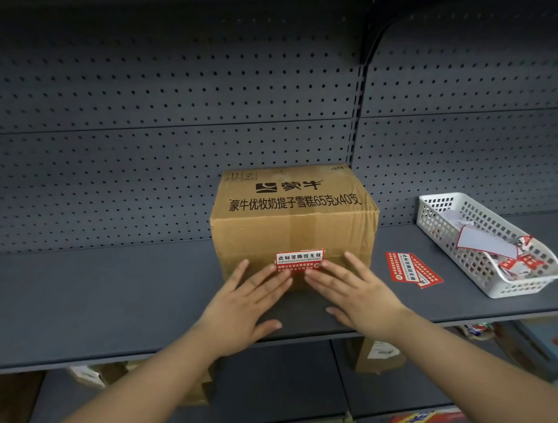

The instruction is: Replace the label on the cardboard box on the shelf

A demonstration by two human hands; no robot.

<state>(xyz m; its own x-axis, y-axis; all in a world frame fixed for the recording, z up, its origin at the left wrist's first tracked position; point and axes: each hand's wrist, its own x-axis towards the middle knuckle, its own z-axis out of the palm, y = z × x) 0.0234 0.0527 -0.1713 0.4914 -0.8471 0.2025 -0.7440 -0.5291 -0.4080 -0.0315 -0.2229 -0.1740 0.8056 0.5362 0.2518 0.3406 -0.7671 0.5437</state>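
The left hand [243, 302] lay flat and open, fingers spread, with nothing held in it, and its fingertips [281, 273] pressed on the left end of the red and white label [300, 262]. The right hand [353, 291] did the same on the other side, flat and open and empty, its fingertips [313, 272] on the lower right part of the label. The label sat low on the front face of the cardboard box [294, 223], near the middle, and the box stood on the dark grey shelf [116, 296] against the wall with the little holes [173, 120]. It looked like the sticking-down step, so the good way to do it was to rub from the middle of the label out to both ends, pushing firmly so no bubbles or loose corners were left (the bottom edge was hidden under the fingers, so I could not tell if it was flat yet). The box was best kept from sliding back while pressing. To the right of the box, a sheet of red stickers [412, 270] lay flat on the shelf, and past that stood a white plastic basket [445, 212] with scraps of paper [494, 245] in it, which looked like old peeled bits.
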